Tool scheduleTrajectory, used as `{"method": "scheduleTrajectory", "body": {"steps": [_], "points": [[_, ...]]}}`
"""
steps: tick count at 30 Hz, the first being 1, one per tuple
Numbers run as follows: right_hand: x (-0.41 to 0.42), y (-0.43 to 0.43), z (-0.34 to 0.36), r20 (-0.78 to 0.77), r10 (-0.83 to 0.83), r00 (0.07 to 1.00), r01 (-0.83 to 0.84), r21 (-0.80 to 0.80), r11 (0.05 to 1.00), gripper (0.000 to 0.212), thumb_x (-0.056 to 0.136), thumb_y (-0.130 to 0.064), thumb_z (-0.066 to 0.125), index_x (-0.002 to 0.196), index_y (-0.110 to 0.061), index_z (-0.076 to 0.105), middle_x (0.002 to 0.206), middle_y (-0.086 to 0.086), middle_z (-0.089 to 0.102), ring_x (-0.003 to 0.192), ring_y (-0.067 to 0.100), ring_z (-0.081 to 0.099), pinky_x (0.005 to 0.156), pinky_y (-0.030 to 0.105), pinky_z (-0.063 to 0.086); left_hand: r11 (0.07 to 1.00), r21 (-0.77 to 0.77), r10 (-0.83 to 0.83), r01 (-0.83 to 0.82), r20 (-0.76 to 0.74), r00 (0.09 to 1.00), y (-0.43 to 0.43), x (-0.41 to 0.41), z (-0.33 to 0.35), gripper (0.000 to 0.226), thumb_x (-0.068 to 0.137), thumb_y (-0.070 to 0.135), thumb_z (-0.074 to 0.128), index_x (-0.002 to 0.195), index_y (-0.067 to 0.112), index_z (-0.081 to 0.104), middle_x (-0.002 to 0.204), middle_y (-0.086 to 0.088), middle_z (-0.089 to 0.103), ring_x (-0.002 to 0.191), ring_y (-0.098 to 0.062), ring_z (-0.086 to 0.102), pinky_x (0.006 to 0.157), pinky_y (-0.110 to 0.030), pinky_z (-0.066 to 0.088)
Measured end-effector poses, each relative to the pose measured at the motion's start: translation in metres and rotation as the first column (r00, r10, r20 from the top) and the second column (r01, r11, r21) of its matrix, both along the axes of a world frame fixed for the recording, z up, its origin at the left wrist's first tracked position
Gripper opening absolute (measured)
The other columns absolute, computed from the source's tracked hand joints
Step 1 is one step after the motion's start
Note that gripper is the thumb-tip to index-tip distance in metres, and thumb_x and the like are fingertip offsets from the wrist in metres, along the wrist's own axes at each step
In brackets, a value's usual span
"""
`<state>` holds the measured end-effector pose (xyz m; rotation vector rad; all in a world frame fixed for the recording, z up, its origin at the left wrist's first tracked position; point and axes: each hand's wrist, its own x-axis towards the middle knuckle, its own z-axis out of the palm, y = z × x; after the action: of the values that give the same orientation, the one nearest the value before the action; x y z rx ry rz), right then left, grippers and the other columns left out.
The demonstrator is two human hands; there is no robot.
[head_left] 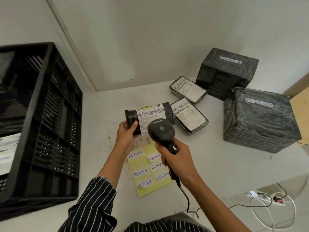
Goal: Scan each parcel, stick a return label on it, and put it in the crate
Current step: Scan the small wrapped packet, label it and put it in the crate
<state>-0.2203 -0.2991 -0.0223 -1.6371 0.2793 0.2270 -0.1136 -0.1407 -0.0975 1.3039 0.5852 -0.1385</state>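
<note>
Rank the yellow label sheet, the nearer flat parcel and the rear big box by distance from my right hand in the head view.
1. yellow label sheet, directly beneath the right hand.
2. nearer flat parcel, just ahead, centre.
3. rear big box, far back, right side.

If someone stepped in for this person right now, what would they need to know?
Left hand grips a small black parcel by its end, shipping label up. Right hand grips the scanner, aimed at that parcel's barcode.
Sheet of RETURN labels lies on the table under the hands; crate stands at the left.
Done: I cannot tell whether this scan has registered; no RETURN label shows on the held parcel.
Left: label it, crate it, then handle the two flat parcels and two big wrapped boxes at the right.
</note>
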Motion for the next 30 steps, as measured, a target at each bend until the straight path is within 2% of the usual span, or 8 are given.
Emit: {"method": "scheduleTrajectory", "body": {"steps": [5,11,16,21,26,30], "points": [[0.002,0.01,0.006,0.011,0.0,1.0,-0.001,0.064,0.998,0.022,0.082,-0.026,0.068,0.089,-0.007,0.06,0.057,0.005,0.056,0.05,0.011,0.051,0.054,0.02,0.045,1.0,0.028,-0.005,0.004,0.04,0.999,0.003,0.003,0.001,0.037,0.092,0.013,0.056,0.125,0.005,0.041,0.131,-0.018,0.053,0.107,-0.028,0.058,0.083,-0.037,0.051],[0.005,0.012,0.004,0.007,-0.006,1.0,0.005,0.067,0.998,0.02,0.082,-0.026,0.068,0.087,-0.008,0.06,0.055,0.002,0.056,0.049,0.01,0.052,0.055,0.021,0.046,0.998,0.069,-0.013,0.009,0.049,0.999,0.004,0.008,0.0,0.038,0.092,0.014,0.058,0.125,0.006,0.042,0.129,-0.018,0.055,0.105,-0.028,0.059,0.085,-0.042,0.053],[0.008,0.012,0.003,0.007,-0.004,1.0,0.004,0.062,0.998,0.021,0.082,-0.027,0.068,0.087,-0.007,0.06,0.056,0.004,0.056,0.05,0.011,0.052,0.057,0.024,0.048,0.995,0.1,-0.018,0.015,0.03,0.999,0.005,0.01,-0.002,0.043,0.091,0.017,0.059,0.128,0.007,0.041,0.131,-0.017,0.054,0.111,-0.03,0.059,0.094,-0.048,0.05],[0.009,0.014,0.003,0.011,0.001,1.0,-0.002,0.067,0.998,0.022,0.082,-0.026,0.068,0.088,-0.006,0.06,0.057,0.005,0.056,0.051,0.011,0.052,0.056,0.023,0.047,0.993,0.114,-0.026,0.024,0.019,0.999,0.006,0.012,-0.004,0.043,0.091,0.018,0.059,0.129,0.008,0.041,0.132,-0.015,0.053,0.108,-0.027,0.059,0.091,-0.044,0.052],[0.01,0.015,0.004,0.017,0.012,1.0,-0.013,0.068,0.998,0.02,0.082,-0.026,0.067,0.088,-0.009,0.06,0.058,0.005,0.055,0.051,0.011,0.051,0.057,0.024,0.048,0.994,0.11,-0.027,0.025,0.017,0.999,0.006,0.01,-0.004,0.043,0.092,0.016,0.057,0.13,0.007,0.04,0.131,-0.015,0.054,0.102,-0.023,0.058,0.082,-0.035,0.052],[0.01,0.016,0.004,0.023,0.013,1.0,-0.014,0.066,0.998,0.02,0.082,-0.026,0.067,0.088,-0.008,0.06,0.058,0.007,0.054,0.051,0.012,0.051,0.057,0.025,0.048,0.997,0.077,-0.015,0.014,0.012,1.0,0.007,0.009,-0.006,0.042,0.093,0.014,0.056,0.13,0.006,0.039,0.131,-0.017,0.054,0.102,-0.024,0.058,0.082,-0.035,0.051]]}}
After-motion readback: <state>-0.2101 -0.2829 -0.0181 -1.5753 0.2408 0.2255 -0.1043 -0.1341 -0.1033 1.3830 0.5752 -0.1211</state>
